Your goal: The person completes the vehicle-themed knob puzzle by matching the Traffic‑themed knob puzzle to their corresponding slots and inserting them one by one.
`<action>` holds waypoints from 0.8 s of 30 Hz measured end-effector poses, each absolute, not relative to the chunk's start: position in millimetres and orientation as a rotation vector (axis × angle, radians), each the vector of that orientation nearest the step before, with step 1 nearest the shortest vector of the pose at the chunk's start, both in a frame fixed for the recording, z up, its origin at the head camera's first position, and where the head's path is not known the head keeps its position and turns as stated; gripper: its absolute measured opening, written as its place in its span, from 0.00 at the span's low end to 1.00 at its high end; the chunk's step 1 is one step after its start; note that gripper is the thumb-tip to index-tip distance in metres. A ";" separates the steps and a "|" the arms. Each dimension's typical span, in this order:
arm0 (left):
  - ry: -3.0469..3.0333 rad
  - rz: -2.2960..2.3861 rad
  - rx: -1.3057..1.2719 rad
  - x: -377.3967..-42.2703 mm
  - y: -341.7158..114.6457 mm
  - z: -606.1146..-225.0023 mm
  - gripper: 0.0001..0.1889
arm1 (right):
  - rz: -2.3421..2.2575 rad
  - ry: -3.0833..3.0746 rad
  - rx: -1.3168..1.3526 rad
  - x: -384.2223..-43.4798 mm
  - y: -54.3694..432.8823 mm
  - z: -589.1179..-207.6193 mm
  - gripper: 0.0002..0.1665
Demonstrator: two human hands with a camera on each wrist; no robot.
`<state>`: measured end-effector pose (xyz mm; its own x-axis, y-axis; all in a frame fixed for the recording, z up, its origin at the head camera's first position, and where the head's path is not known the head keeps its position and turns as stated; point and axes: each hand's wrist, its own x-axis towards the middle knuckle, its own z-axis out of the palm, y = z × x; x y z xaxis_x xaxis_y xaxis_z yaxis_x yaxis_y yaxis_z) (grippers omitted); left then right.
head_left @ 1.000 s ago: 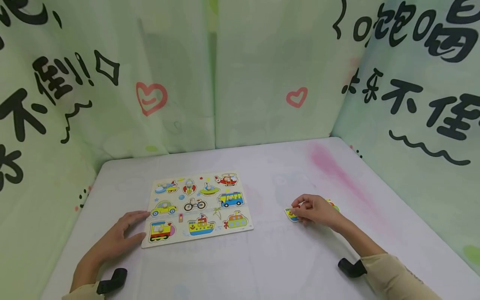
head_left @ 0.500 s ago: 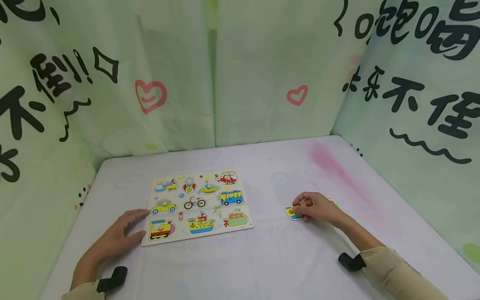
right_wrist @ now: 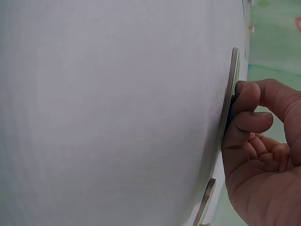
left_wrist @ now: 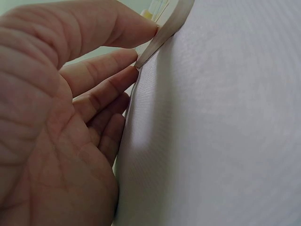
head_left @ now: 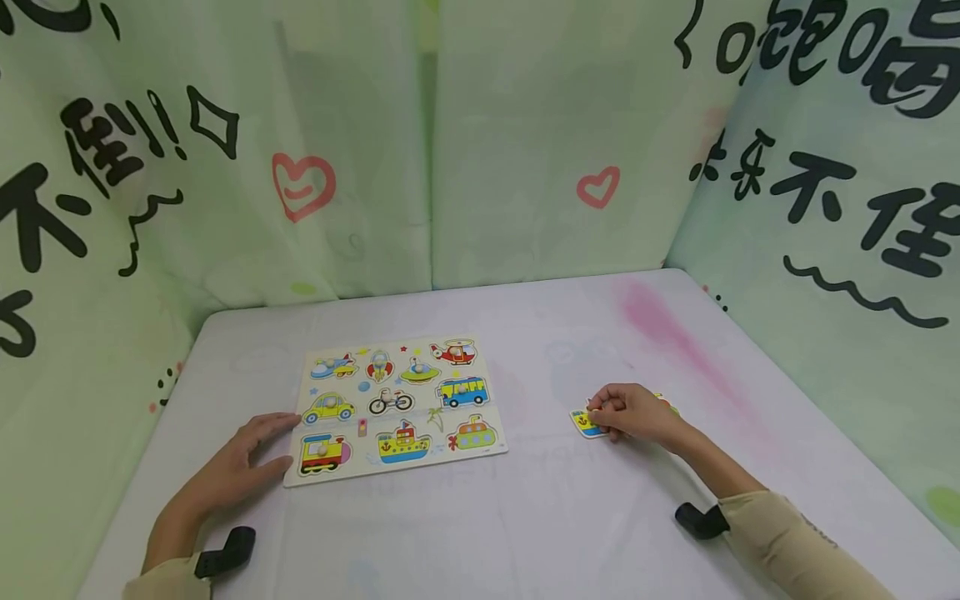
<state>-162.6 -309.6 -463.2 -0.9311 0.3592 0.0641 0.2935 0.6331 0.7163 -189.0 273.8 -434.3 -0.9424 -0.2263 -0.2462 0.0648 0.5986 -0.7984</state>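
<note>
A wooden peg puzzle board (head_left: 363, 454) with vehicle pictures lies on the table's left half. My left hand (head_left: 232, 467) rests at its left side. In the left wrist view, the thumb and fingertips touch the edge of the board (left_wrist: 170, 26), with the fingers loosely extended. Off to the right, my right hand (head_left: 637, 414) pinches a yellow-and-blue boat puzzle piece (head_left: 582, 423) with an anchor mark. Thumb and index finger meet on its upper face, partly hiding it. The right wrist view shows the piece (right_wrist: 232, 75) edge-on, close over the table.
Behind the right hand, another colourful puzzle piece (head_left: 666, 404) is mostly hidden. White cloth with a pink streak (head_left: 667, 337) covers the table (head_left: 480, 533). Pale green curtains (head_left: 502, 142) with printed characters and hearts stand around three sides.
The head view has shifted slightly. My right hand keeps its pinch on the boat piece with hardly any movement, and my left hand stays at the board's edge.
</note>
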 end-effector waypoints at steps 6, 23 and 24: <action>2.765 1.181 0.549 -162.6 -309.5 -461.6 0.29 | -1.267 2.533 -0.131 -188.7 272.6 -434.2 0.13; 2.760 1.191 0.527 -162.2 -308.8 -461.7 0.29 | -1.418 2.474 -0.037 -186.3 271.8 -431.5 0.16; 2.759 1.191 0.525 -162.1 -308.6 -461.4 0.29 | -1.432 2.471 -0.038 -186.3 271.7 -431.6 0.17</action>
<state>-162.1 -308.6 -461.4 -0.9368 0.3462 0.0516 0.2750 0.6369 0.7203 -186.3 271.7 -431.6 -0.9591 -0.1640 -0.2307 0.1187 0.5070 -0.8537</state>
